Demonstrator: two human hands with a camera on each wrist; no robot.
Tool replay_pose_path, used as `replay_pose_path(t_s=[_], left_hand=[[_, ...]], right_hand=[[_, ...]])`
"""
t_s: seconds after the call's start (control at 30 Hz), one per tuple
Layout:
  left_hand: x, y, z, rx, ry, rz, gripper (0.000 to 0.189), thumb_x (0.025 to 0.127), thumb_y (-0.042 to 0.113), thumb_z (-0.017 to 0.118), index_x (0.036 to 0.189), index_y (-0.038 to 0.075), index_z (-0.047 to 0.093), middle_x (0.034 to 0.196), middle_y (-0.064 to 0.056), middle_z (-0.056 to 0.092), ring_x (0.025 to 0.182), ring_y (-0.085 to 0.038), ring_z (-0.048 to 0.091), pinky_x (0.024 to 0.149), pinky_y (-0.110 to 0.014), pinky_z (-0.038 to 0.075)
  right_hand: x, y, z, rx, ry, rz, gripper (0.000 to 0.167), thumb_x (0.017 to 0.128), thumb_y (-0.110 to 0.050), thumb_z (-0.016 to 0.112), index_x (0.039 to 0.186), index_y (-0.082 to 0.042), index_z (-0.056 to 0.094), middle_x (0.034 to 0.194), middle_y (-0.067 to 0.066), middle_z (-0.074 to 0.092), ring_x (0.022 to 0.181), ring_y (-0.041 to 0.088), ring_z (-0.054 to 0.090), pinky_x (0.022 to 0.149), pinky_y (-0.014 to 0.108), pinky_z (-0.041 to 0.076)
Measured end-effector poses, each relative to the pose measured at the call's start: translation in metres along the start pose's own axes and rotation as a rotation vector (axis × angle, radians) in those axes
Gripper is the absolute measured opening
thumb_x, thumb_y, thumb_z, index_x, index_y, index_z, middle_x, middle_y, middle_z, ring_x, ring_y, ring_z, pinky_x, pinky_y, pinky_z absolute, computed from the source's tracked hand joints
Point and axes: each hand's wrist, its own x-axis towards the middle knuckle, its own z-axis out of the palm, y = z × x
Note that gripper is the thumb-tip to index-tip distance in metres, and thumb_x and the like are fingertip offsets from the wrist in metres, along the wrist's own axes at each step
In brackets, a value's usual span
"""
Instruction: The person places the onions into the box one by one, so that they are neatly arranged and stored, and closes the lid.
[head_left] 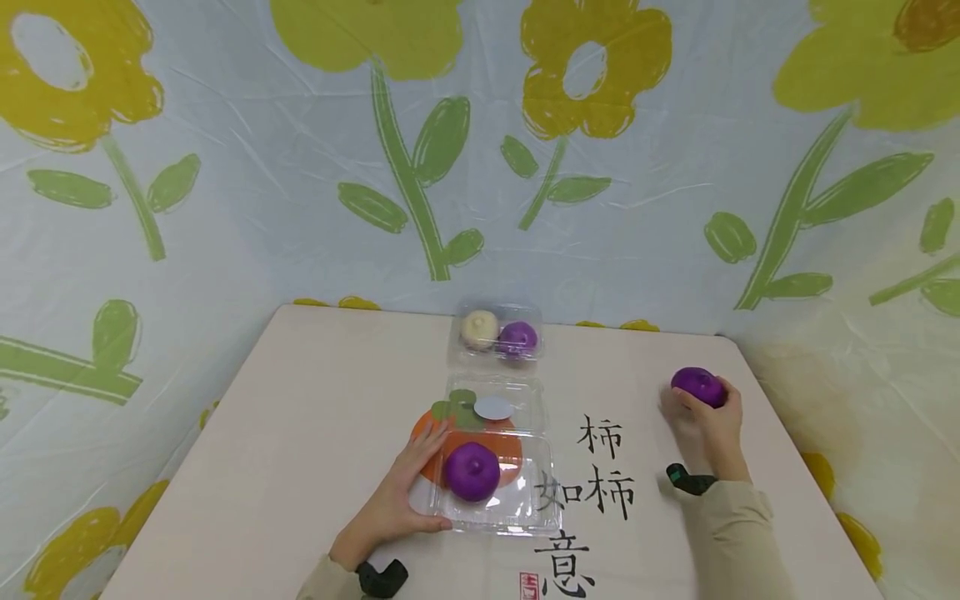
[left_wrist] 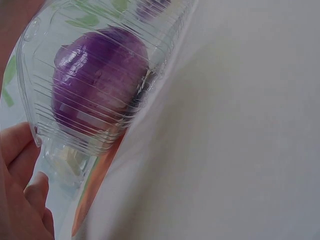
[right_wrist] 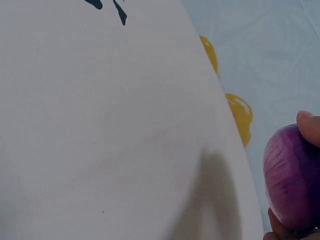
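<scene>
My right hand (head_left: 722, 425) grips a purple onion (head_left: 697, 387) above the right side of the table, its shadow falling on the cloth. Part of that onion (right_wrist: 292, 175) and some fingertips show at the right edge of the right wrist view. At centre lies an opened clear plastic box (head_left: 525, 508), its lid folded back, with another purple onion (head_left: 472, 472) in the left of its base. My left hand (head_left: 401, 492) rests along the box's left side, fingers stretched toward the hinge and thumb at the near corner. In the left wrist view, fingers (left_wrist: 20, 145) touch the box edge.
Behind the open box stands a second clear box (head_left: 495, 310) containing a cream-white bulb (head_left: 480, 330) and a purple one (head_left: 518, 340). The pale tablecloth (head_left: 300, 433) carries an orange persimmon print and black characters. A flower-patterned curtain (head_left: 300, 208) rises beyond the table edges.
</scene>
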Motion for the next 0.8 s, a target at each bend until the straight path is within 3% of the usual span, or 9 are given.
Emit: replay_pose_path(t_s=[0.37,0.6,0.8], left_hand=[[0.001,-0.001,0.001,0.004,0.001,0.010,0.115,0.066,0.051,0.088,0.155,0.006,0.031,0.162,-0.013,0.024,0.147,-0.045,0.014,0.121,-0.054,0.007],[0.000,-0.002,0.001,0.010,0.005,0.016,0.115,0.066,0.053,0.087,0.155,0.006,0.031,0.162,-0.013,0.024,0.147,-0.045,0.015,0.123,-0.043,0.005],[-0.001,-0.004,0.001,0.014,0.014,0.033,0.115,0.066,0.053,0.087,0.155,0.006,0.031,0.162,-0.014,0.025,0.147,-0.045,0.016,0.123,-0.037,0.004]], right_hand=[[-0.016,-0.026,-0.004,0.064,-0.031,-0.019,0.095,0.085,-0.013,0.079,0.158,-0.011,0.018,0.161,0.014,0.022,0.142,0.026,0.027,0.120,0.037,0.024],[-0.035,-0.046,-0.002,0.116,-0.078,-0.071,0.091,0.086,-0.012,0.078,0.156,-0.010,0.022,0.157,0.013,0.025,0.137,0.024,0.030,0.117,0.033,0.028],[-0.054,-0.060,-0.002,0.126,-0.133,-0.145,0.088,0.085,-0.009,0.079,0.155,-0.011,0.026,0.154,0.012,0.028,0.135,0.022,0.034,0.102,0.015,0.040]])
